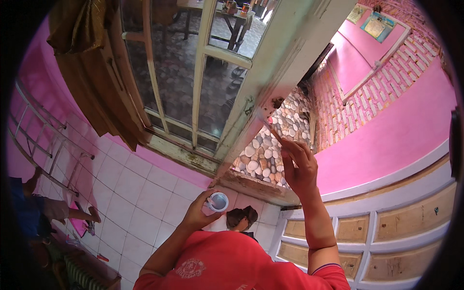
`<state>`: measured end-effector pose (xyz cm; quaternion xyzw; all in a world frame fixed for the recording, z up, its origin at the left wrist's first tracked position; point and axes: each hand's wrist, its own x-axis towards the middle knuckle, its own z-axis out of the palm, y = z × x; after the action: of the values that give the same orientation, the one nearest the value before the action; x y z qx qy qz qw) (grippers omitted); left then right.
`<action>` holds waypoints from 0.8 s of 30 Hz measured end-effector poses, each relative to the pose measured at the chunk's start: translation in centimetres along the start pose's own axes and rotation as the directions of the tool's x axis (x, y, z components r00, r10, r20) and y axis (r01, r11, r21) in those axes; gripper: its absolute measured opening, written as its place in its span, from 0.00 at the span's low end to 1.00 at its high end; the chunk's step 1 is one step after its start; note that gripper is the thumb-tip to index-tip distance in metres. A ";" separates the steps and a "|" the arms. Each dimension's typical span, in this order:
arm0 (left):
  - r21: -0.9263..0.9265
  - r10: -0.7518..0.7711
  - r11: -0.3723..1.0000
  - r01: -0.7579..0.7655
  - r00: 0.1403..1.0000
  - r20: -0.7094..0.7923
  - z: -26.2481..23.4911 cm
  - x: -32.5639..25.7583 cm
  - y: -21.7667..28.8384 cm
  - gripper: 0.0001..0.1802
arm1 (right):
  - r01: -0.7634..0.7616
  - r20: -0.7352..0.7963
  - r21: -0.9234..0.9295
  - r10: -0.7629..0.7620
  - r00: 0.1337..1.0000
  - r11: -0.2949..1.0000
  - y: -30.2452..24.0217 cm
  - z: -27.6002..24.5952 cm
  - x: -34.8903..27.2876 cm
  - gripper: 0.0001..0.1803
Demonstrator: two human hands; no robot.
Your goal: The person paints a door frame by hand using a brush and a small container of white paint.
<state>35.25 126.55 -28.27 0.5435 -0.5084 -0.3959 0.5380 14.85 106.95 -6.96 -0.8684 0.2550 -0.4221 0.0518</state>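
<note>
Brush (274, 131) pinched in right hand (301, 165), cup (218, 202) clasped in left hand (197, 213) — post (285, 67) seems partly coated, worn patches to go.

The right hand (300, 166) holds a brush (274, 133), its tip at the wooden post (276, 82); near the post's foot, the left hand (197, 213) holds a cup (211, 203) (pale inside).

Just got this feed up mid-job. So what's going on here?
Someone in a red shirt has a thin brush in the right grip, its tip at the wooden frame post beside the glazed window; whether it touches is hard to tell. The left grip holds a small pale cup lower down. A panelled door is at the right.
</note>
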 end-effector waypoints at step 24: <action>0.022 0.034 0.999 -0.034 0.999 0.025 1.3 0.4 0.1 0.40 | -0.291 0.104 0.179 0.276 0.955 0.940 4.8 3.3 -5.9 0.12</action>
<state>34.07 125.98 -28.27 0.5357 -0.5285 -0.3878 0.5323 12.43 105.29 -14.75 -0.8291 0.3335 -0.3989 0.2055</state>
